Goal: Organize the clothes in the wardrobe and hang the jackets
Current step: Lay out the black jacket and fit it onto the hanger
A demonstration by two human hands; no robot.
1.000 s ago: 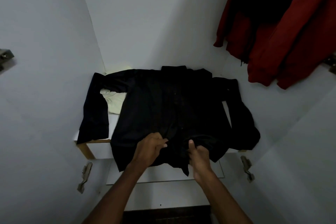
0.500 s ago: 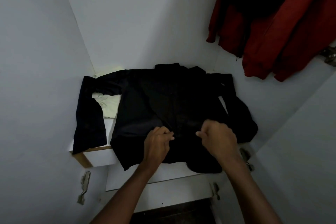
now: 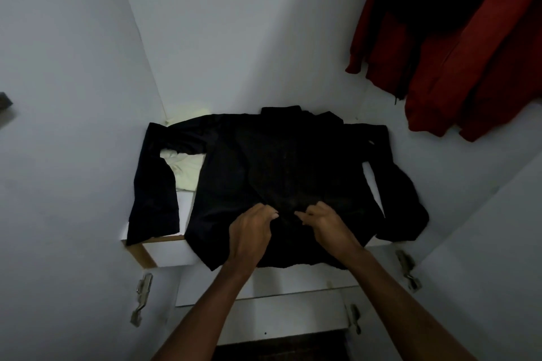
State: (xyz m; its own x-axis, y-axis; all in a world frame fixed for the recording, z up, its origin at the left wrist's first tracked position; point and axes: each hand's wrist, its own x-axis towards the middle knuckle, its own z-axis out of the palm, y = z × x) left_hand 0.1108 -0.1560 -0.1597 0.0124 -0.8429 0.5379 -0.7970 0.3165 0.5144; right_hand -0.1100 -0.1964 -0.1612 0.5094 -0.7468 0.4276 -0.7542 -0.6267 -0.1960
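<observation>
A black long-sleeved shirt (image 3: 272,167) lies spread flat on the white wardrobe shelf (image 3: 170,252), collar at the back, both sleeves hanging over the sides. My left hand (image 3: 250,231) and my right hand (image 3: 325,226) sit side by side on the lower front of the shirt, each pinching the dark fabric near the middle opening. A red jacket (image 3: 457,67) with a dark lining hangs at the upper right.
A pale yellow garment (image 3: 187,170) lies under the shirt's left sleeve at the back left of the shelf. Metal door hinges (image 3: 142,297) stick out below the shelf on both sides. White walls close in the shelf on three sides.
Both hands have moved up the shirt front from the bottom hem and drawn closer together. The hem now lies flatter over the shelf edge.
</observation>
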